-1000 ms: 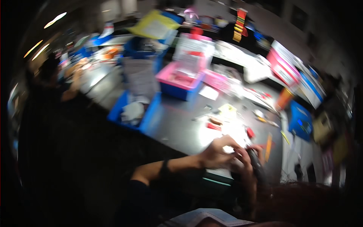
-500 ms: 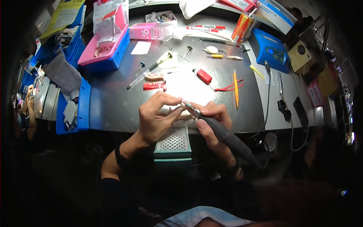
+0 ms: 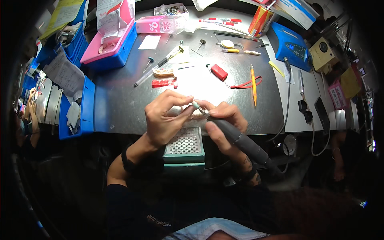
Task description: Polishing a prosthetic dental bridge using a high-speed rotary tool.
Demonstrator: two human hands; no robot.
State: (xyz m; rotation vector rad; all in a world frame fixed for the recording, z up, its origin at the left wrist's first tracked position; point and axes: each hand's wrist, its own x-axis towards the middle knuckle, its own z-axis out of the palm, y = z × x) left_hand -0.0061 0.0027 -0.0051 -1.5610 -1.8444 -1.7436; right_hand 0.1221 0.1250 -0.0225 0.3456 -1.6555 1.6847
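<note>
Left of and beyond the perforated grille [image 3: 184, 146], the left hand [image 3: 162, 122] brings thumb and forefinger narrowly together at the pale green tip [image 3: 195, 105] of a grey rotary handpiece [image 3: 250, 150], any piece between them indistinguishable, while the right hand [image 3: 233, 116] grips that handpiece right of the grille.

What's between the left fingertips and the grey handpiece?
The head view shows a pale green bit on a metal shank between left hand and handpiece.
</note>
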